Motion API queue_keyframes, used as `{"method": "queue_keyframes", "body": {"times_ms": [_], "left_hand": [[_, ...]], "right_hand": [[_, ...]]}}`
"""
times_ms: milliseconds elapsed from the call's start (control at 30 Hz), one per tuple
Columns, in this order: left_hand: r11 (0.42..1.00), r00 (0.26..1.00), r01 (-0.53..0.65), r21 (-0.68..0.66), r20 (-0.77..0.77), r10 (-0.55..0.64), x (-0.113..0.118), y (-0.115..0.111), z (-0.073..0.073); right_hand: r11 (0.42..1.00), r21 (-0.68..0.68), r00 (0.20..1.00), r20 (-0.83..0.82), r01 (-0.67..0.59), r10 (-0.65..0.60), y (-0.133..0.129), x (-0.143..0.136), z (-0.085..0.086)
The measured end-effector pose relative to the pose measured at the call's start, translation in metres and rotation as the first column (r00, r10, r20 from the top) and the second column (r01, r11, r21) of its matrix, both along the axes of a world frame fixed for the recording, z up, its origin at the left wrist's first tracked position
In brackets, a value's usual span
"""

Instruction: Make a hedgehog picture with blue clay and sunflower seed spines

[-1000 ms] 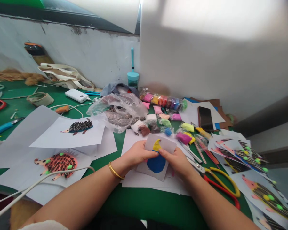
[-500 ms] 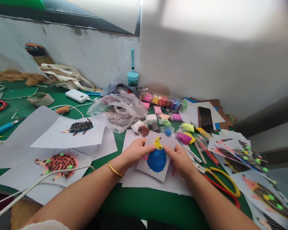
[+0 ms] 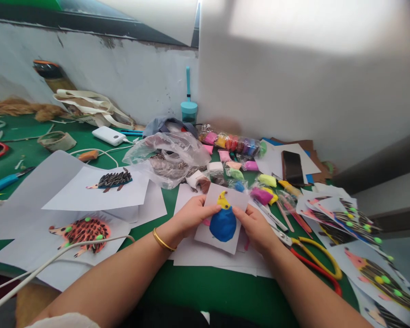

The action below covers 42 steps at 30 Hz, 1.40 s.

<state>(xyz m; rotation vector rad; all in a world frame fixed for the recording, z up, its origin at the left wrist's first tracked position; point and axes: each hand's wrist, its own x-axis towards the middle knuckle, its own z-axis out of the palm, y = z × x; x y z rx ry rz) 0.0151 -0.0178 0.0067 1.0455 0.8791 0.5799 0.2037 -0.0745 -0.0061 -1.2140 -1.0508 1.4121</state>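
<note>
Both hands grip one white paper card (image 3: pixel 210 236) by its opposite sides, above a stack of white sheets (image 3: pixel 198 258). On the card is a modelling clay figure: a blue rounded body (image 3: pixel 222 224) and a yellow pointed head (image 3: pixel 222 200) with small dark spots. My left hand (image 3: pixel 193 213), a gold bangle at its wrist, pinches the left side with the thumb near the yellow clay. The thumb of my right hand (image 3: pixel 256 225) presses on the right side beside the blue clay. Fingers behind the card are partly hidden. A bit of pink clay shows by the left fingers.
Yellow-and-red-handled scissors (image 3: pixel 316 259) lie right of my right hand. Packets of coloured clay (image 3: pixel 263 196) and a clear plastic bag (image 3: pixel 171 157) sit behind. Hedgehog pictures covered with seeds lie left (image 3: pixel 85 234) and right (image 3: pixel 372 271). A white cable (image 3: pixel 64 251) crosses the left side.
The card has tilted slightly and shifted a little up and left in both hands. The grip is the same.
</note>
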Motion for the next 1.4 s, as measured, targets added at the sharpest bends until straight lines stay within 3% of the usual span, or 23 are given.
{"method": "queue_keyframes", "body": {"times_ms": [267,467,667,1000,1400], "left_hand": [[1.0,0.999,0.027,0.01,0.03,-0.027,-0.0002,-0.002,0.0054],[1.0,0.999,-0.017,0.018,0.04,0.017,-0.0004,-0.0012,0.0016],[1.0,0.992,0.03,0.004,0.122,-0.03,0.0005,-0.0018,0.0032],[0.999,0.993,0.045,0.029,0.107,-0.048,0.0035,-0.0063,0.0083],[0.997,0.999,0.021,0.079,0.041,-0.024,0.0032,-0.0062,0.0035]], "right_hand": [[1.0,-0.013,1.0,-0.014,-0.02,0.019,0.0003,0.002,-0.0029],[0.993,-0.036,0.994,-0.011,-0.109,0.108,-0.0006,0.0005,0.0015],[1.0,-0.012,1.0,0.002,-0.027,0.027,0.001,0.0017,-0.0011],[0.996,0.05,0.996,0.056,-0.076,0.073,-0.0004,-0.0021,0.0048],[0.994,0.058,0.986,0.141,-0.095,0.086,-0.0024,-0.0036,0.0023]]}}
